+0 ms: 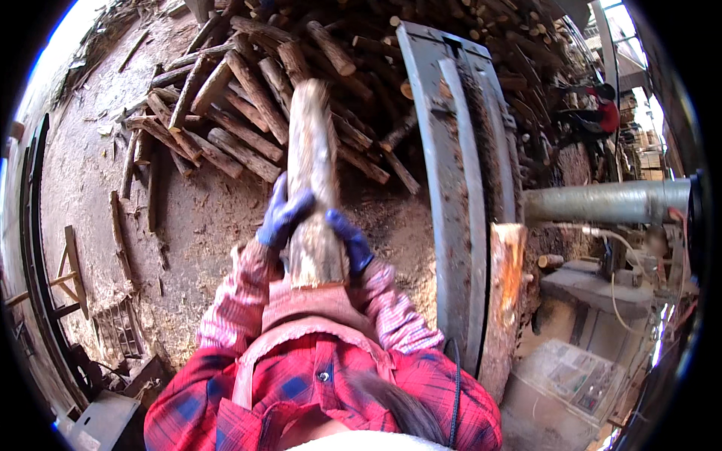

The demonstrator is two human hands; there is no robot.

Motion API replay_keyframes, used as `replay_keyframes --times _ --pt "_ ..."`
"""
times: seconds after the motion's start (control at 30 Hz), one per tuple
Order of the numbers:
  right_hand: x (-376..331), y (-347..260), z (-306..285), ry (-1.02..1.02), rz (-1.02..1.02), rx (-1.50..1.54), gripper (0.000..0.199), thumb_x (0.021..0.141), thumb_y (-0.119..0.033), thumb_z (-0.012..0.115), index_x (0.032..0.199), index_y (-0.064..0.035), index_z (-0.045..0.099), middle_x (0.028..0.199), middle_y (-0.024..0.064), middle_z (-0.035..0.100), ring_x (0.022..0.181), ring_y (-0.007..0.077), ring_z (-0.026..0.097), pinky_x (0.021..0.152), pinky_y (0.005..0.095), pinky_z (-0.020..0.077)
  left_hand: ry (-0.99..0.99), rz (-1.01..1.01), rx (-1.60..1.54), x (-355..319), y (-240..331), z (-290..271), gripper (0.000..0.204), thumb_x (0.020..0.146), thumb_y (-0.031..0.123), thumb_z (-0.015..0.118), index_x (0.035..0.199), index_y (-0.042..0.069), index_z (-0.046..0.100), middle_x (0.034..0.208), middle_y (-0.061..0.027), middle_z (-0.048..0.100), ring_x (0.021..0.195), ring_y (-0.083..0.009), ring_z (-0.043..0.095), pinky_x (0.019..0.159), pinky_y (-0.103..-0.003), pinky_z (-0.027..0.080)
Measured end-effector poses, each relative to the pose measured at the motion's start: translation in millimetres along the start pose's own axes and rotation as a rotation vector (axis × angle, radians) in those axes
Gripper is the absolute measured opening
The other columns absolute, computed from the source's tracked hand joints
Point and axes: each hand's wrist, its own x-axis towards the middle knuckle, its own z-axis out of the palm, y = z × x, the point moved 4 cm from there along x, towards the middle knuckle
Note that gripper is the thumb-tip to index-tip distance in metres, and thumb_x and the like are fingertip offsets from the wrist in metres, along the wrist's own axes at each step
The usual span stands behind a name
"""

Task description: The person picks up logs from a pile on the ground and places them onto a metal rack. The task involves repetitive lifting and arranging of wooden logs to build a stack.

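Observation:
A thick, rough-barked log point(313, 173) stands out lengthwise in front of my body, its near end against my apron. My left hand point(284, 212), in a blue-purple glove, is closed around its left side. On the other side my right hand point(351, 239), gloved alike, grips the log a little nearer to me. The fingertips under the log are hidden. To my right runs a long grey metal trough point(455, 188) with raised rails. Beside its near end lies another log point(505, 293) with an orange, stripped patch.
A big heap of logs point(233, 113) covers the ground ahead. A wide metal pipe point(602, 201) joins the trough from the right, near a dusty machine point(594, 289) with hoses. Farther right is another person point(605, 113) in red. A black metal frame point(34, 248) stands at far left.

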Motion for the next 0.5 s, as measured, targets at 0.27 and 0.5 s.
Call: replay_keyframes --times 0.27,0.5 --pt "-199.3 -220.3 45.8 0.236 -1.073 -1.165 0.082 0.076 -0.015 0.076 0.142 -0.0029 0.029 0.125 0.0135 0.052 0.108 0.0259 0.054 0.096 0.0333 0.0448 -0.430 0.497 0.096 -26.2 93.3 215.6 0.063 0.086 0.013 0.068 0.139 0.004 0.036 0.137 -0.0102 0.045 0.127 -0.0186 0.040 0.105 -0.034 0.035" --pt "-237.2 -343.3 -111.2 0.916 -0.944 -2.024 0.107 0.061 -0.024 0.085 0.146 -0.0060 0.022 0.132 0.0203 0.048 0.118 0.0303 0.050 0.100 0.0365 0.0406 -0.495 0.020 0.321 -77.4 -16.3 213.9 0.067 0.084 0.024 0.071 0.139 0.006 0.037 0.134 -0.0117 0.048 0.126 -0.0209 0.043 0.106 -0.034 0.035"
